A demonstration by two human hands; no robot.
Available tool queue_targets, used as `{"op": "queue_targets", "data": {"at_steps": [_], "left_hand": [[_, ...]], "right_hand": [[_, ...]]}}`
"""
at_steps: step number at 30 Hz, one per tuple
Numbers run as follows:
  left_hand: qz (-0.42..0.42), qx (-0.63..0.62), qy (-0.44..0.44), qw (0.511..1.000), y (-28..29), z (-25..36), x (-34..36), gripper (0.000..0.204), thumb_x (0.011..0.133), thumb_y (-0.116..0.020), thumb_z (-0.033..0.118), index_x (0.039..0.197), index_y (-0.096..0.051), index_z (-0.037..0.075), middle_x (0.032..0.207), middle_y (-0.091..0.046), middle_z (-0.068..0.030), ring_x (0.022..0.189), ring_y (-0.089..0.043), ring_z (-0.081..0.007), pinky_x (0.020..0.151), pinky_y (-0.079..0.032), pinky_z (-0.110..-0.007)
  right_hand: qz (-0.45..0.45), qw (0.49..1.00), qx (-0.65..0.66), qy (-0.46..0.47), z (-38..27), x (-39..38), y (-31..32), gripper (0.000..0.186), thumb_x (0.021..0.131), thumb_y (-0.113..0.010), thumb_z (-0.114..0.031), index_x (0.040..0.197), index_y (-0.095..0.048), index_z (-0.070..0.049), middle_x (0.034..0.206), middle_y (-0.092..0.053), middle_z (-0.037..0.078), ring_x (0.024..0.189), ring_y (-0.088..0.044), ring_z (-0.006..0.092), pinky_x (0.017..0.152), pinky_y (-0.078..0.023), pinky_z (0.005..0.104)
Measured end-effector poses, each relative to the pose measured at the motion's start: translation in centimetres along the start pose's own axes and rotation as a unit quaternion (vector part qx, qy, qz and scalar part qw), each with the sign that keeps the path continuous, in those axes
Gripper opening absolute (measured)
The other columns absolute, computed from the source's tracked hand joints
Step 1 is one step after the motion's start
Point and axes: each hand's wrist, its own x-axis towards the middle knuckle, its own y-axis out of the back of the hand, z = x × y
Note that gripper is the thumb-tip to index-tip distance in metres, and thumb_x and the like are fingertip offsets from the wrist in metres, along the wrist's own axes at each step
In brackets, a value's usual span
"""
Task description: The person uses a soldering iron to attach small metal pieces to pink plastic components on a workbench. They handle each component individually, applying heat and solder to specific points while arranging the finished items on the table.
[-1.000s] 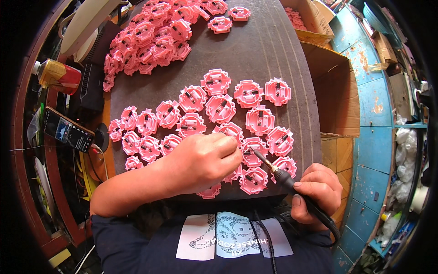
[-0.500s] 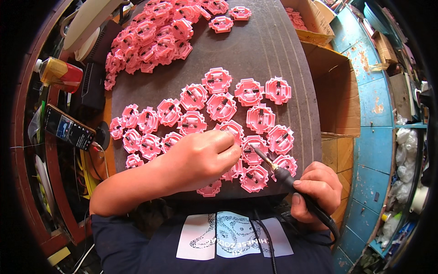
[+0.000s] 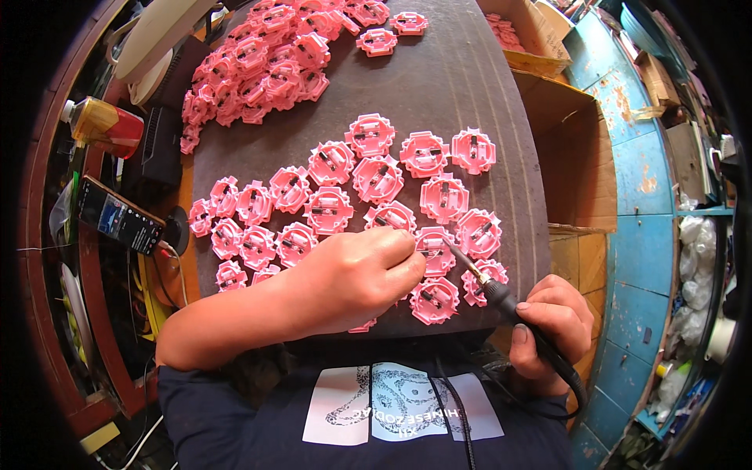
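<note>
Right hand (image 3: 554, 327) shifts the soldering iron (image 3: 501, 298) toward one pink piece's (image 3: 432, 252) edge

Largest is the dark table (image 3: 462, 90) filling the middle of the frame, with a heap of pink pieces (image 3: 254, 66) at its upper left. The left hand (image 3: 368, 270), at lower centre, has barely moved; its fingers are pinched narrow, but I cannot tell what they hold. At lower right, the right hand is wrapped around the iron's dark grip. Just beside the left fingertips, right of centre, lies the piece being worked. Half a second ago the iron's tip (image 3: 460, 258) was over that piece's middle; now it is at its upper right side. Probably it is changing spots or lifting clear; contact is unclear.
</note>
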Motion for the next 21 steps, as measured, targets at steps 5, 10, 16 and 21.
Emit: {"op": "queue_targets", "data": {"at_steps": [5,10,16,21], "left_hand": [[-0.011,0.014,-0.011,1.000,-0.48,-0.15,0.67,0.030,0.076,-0.076,0.002,0.104,-0.066,-0.003,0.089,-0.059,-0.0117,0.078,-0.065,-0.0274,0.063,-0.055,-0.039],[-0.014,0.019,-0.005,1.000,-0.65,-0.39,0.58,0.031,0.076,-0.076,0.002,0.105,-0.066,-0.003,0.089,-0.059,-0.0114,0.077,-0.065,-0.0277,0.062,-0.054,-0.039],[-0.019,0.024,-0.005,1.000,-0.61,-0.46,0.57,0.032,0.076,-0.077,0.003,0.105,-0.066,-0.003,0.090,-0.060,-0.0113,0.078,-0.066,-0.0281,0.061,-0.054,-0.039],[-0.012,0.022,-0.003,1.000,-0.75,-0.47,0.65,0.032,0.075,-0.077,0.004,0.104,-0.066,-0.002,0.090,-0.060,-0.0113,0.079,-0.066,-0.0282,0.063,-0.055,-0.039]], "right_hand": [[0.007,1.000,0.003,-0.002,0.02,-0.40,0.06,0.029,0.067,-0.074,0.000,0.096,-0.068,-0.001,0.068,-0.060,0.009,0.053,-0.057,0.0237,0.050,-0.047,0.0343],[0.008,1.000,0.005,-0.001,0.21,-0.53,0.13,0.030,0.068,-0.074,0.000,0.097,-0.068,0.000,0.068,-0.060,0.010,0.053,-0.057,0.0239,0.050,-0.047,0.0342],[0.004,1.000,0.009,0.000,0.38,-0.56,0.05,0.030,0.067,-0.076,0.000,0.097,-0.068,0.001,0.068,-0.060,0.010,0.053,-0.057,0.0243,0.050,-0.047,0.0344],[0.002,1.000,0.015,0.003,0.47,-0.53,0.02,0.030,0.068,-0.076,0.000,0.096,-0.068,0.001,0.068,-0.060,0.010,0.053,-0.058,0.0246,0.050,-0.047,0.0343]]}}
